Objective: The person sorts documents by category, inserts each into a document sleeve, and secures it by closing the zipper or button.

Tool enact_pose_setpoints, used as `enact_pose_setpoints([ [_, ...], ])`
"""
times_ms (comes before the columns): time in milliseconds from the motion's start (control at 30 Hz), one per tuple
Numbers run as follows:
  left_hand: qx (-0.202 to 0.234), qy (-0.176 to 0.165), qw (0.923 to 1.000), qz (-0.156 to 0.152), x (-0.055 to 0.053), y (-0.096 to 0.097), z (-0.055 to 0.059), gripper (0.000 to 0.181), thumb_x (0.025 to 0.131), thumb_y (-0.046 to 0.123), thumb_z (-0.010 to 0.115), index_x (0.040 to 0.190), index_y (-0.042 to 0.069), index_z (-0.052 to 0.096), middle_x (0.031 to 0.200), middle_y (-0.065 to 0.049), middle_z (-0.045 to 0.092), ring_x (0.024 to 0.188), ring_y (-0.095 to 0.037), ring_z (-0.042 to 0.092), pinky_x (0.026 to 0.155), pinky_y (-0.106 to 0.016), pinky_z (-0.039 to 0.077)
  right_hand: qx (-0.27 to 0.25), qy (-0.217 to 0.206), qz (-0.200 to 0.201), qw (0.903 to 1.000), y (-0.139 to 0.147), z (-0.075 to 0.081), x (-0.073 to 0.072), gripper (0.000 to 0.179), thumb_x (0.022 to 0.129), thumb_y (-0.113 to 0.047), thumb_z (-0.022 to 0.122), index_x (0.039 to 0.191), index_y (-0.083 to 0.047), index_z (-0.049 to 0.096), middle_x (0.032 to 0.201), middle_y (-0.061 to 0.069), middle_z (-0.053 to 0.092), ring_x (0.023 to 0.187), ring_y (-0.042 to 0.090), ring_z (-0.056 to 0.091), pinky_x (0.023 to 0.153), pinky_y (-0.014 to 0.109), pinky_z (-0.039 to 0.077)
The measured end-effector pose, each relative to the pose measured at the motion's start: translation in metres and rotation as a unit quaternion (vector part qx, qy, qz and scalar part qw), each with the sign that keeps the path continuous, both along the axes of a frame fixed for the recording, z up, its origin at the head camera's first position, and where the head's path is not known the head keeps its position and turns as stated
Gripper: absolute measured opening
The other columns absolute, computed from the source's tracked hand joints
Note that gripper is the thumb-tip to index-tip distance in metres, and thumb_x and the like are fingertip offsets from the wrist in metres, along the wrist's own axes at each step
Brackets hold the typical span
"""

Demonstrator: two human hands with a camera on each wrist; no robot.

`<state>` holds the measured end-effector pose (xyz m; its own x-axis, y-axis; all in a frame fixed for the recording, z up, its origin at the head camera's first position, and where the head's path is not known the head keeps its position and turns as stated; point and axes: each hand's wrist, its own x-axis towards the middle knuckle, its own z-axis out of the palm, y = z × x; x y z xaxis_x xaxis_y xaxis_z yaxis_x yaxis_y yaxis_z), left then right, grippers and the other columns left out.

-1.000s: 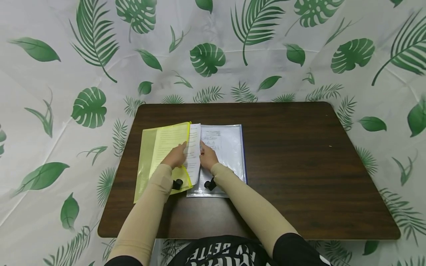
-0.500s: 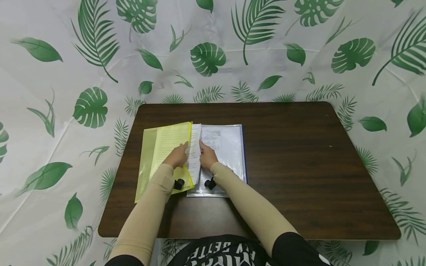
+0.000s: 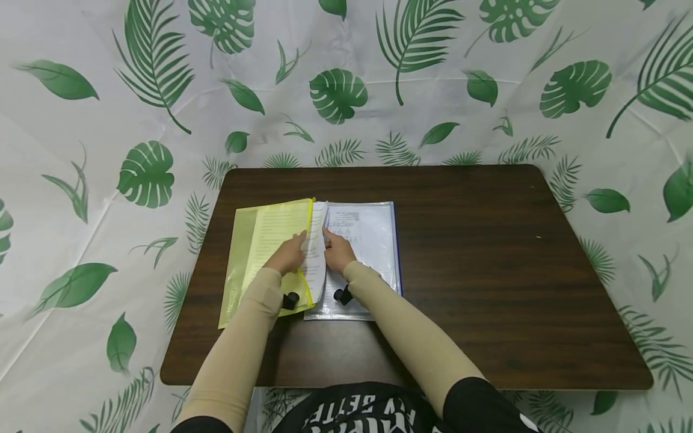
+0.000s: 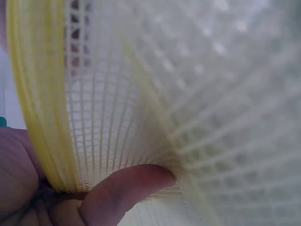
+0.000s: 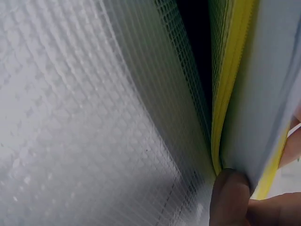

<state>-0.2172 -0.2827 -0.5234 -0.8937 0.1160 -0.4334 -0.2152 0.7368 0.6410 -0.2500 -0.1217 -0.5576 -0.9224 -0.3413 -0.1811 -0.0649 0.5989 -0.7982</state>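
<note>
A yellow mesh zip pouch (image 3: 271,222) lies on the left part of the table, with printed paper sheets (image 3: 316,258) showing at its open right side. My left hand (image 3: 286,255) grips the pouch near its zip edge. In the left wrist view the thumb (image 4: 131,188) presses on the mesh beside the yellow zip (image 4: 33,94). From the right, my right hand (image 3: 338,252) pinches the opposite zip edge together with the sheets. Its fingertips (image 5: 230,193) are at the bottom of the yellow edge in the right wrist view. Under the sheets lies a clear mesh pouch (image 3: 376,240).
The clear pouch has a blue edge (image 3: 397,252) on its right and papers inside. Brown tabletop (image 3: 487,270) extends to the right of both pouches. Behind the table hangs a white cloth (image 3: 368,48) printed with green leaves.
The yellow pouch's upper edge has shifted slightly to the right, so a narrower strip of the sheets shows. Both hands keep nearly the same place.
</note>
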Motion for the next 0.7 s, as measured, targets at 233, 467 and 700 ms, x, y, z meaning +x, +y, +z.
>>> enact_pose_setpoints([
  [233, 0.001, 0.005, 1.0, 0.001, 0.0, 0.002, 0.001, 0.067, 0.102, -0.002, 0.033, 0.164, 0.009, 0.009, 0.166, -0.028, 0.003, 0.045, -0.013, 0.038, 0.058, -0.032, 0.047, -0.019, -0.001, 0.006, 0.9998, 0.0, -0.003, 0.0, 0.072, 0.09, 0.01, 0.056, 0.157, -0.011, 0.039, 0.12, 0.018, 0.071, 0.104, 0.028, 0.069, 0.089, 0.033, 0.054],
  [467, -0.004, 0.002, 1.0, -0.001, -0.002, 0.004, 0.002, 0.067, 0.102, -0.002, 0.034, 0.164, 0.009, 0.011, 0.166, -0.028, 0.003, 0.045, -0.012, 0.037, 0.053, -0.029, 0.045, -0.037, -0.015, 0.005, 0.9992, -0.006, 0.0, 0.003, 0.071, 0.092, 0.011, 0.055, 0.157, -0.013, 0.038, 0.12, 0.02, 0.071, 0.077, 0.023, 0.07, 0.067, 0.026, 0.055],
  [700, -0.008, 0.01, 0.9999, -0.006, -0.002, 0.004, 0.001, 0.068, 0.101, -0.004, 0.035, 0.164, 0.008, 0.013, 0.165, -0.03, 0.005, 0.046, -0.012, 0.04, 0.052, -0.028, 0.044, -0.059, -0.034, 0.0, 0.9977, -0.01, 0.001, 0.005, 0.073, 0.092, 0.013, 0.052, 0.158, -0.013, 0.036, 0.117, 0.019, 0.072, 0.052, 0.012, 0.057, 0.054, 0.022, 0.051],
])
